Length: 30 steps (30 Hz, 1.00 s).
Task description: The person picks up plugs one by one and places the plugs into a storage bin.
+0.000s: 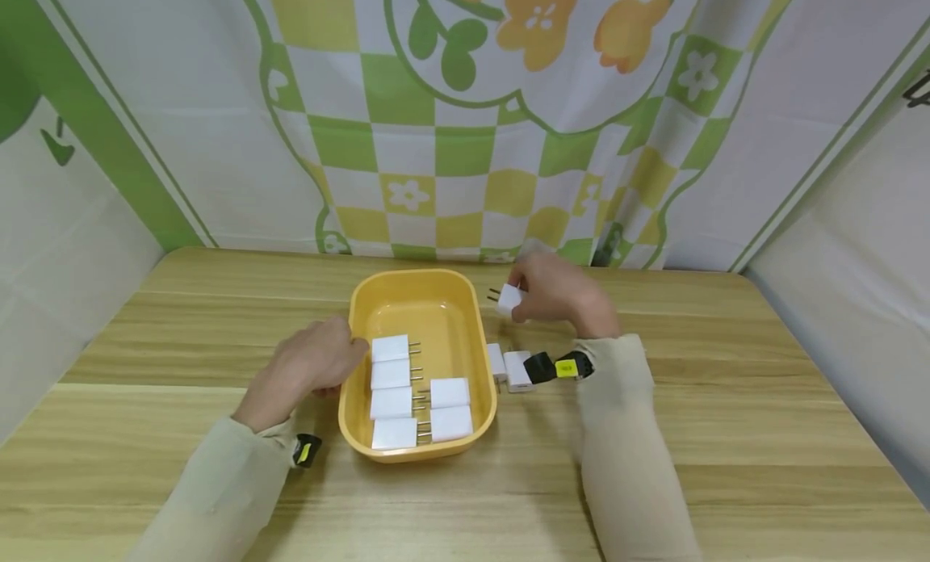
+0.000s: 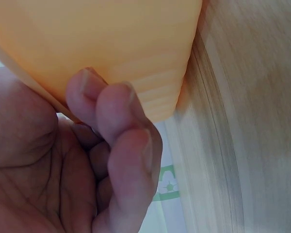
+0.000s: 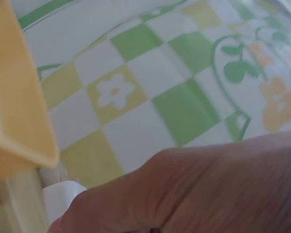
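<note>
My left hand [image 1: 312,358] grips the left rim of a yellow plastic bin [image 1: 429,299], thumb over the edge and fingers curled against the outer wall [image 2: 131,43] in the left wrist view. Inside the bin several white charger plugs [image 1: 391,375] lie in two columns, their metal prongs pointing toward each other. My right hand [image 1: 558,291] pinches another white charger plug [image 1: 508,301] just right of the bin's far corner, its two prongs facing the bin. The right wrist view shows part of this plug [image 3: 60,198] below the bin's rim.
Two more white plugs, one [image 1: 496,360] against the bin's right side and one [image 1: 517,371] partly behind the black wrist strap [image 1: 559,366], lie on the wooden table [image 1: 726,433]. A checkered, flower-printed curtain [image 1: 465,158] hangs behind the table's far edge.
</note>
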Available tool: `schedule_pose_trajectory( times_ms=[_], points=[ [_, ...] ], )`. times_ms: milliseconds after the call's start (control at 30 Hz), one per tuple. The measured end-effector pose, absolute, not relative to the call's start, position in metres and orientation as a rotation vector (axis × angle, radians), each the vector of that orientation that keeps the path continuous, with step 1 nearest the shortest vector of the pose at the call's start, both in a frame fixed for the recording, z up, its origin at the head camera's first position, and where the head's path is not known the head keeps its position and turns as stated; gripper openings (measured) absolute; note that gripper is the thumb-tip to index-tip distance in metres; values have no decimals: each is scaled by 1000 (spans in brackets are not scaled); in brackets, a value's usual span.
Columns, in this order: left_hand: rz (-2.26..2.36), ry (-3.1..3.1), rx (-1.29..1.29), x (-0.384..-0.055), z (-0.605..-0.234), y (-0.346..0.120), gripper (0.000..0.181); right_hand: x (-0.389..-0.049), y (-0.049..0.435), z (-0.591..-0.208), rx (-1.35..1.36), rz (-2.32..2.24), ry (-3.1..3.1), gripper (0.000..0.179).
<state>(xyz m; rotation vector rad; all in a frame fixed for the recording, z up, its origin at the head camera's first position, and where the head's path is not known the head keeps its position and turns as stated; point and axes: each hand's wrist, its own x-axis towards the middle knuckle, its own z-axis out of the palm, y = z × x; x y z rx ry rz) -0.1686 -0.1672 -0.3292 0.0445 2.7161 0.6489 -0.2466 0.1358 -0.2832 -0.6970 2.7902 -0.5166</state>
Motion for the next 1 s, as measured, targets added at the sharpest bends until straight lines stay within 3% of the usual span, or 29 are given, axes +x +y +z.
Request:
schedule_pose_trajectory(
  times_ms=[300,667,1000],
  points=[
    [645,2723,41,-169,-330,-167,37,-227,104,-266,-955,-507,2785,32],
    [634,2727,33,-169,-330,-167,37,-218,67,-279,-1092,-378,2676,22],
    [618,2727,39,-169,-330,-167,38,-218,53,-296,-1034,-323,2626,14]
  ],
)
